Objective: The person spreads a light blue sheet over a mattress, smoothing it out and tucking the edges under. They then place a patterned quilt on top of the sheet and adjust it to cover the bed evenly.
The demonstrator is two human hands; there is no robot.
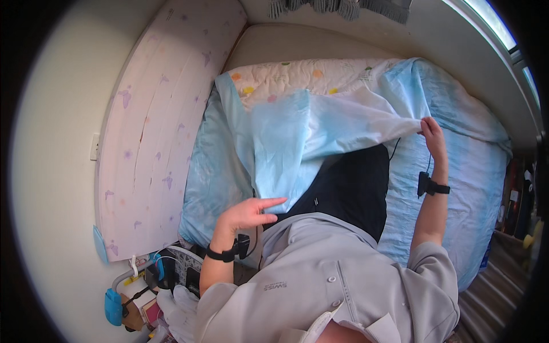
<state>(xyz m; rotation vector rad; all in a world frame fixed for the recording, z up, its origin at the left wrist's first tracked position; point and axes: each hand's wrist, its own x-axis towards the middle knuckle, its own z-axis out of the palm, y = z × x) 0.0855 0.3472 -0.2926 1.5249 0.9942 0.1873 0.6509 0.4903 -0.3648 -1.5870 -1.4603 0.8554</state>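
Note:
A light blue and white cloth cover (pixel 283 128), apparently a duvet cover, is raised in folds in front of me. My right hand (pixel 433 135) pinches its edge on the right and draws it out to a point. Beside the cover's lower left corner is my left hand (pixel 246 214). Its index finger and thumb are spread, with cloth between them; the other fingers are hidden, so I cannot tell whether they grip. Under the raised cloth, a cream quilt (pixel 296 73) with coloured prints shows at the far end of the bed.
A mattress or padded board with butterfly prints (pixel 150 128) leans against the left wall. A blue sheet (pixel 454 193) covers the bed's right side. A cluttered stand with a white bag (pixel 178 308) is at lower left. Striped brown cloth (pixel 497 270) lies at lower right.

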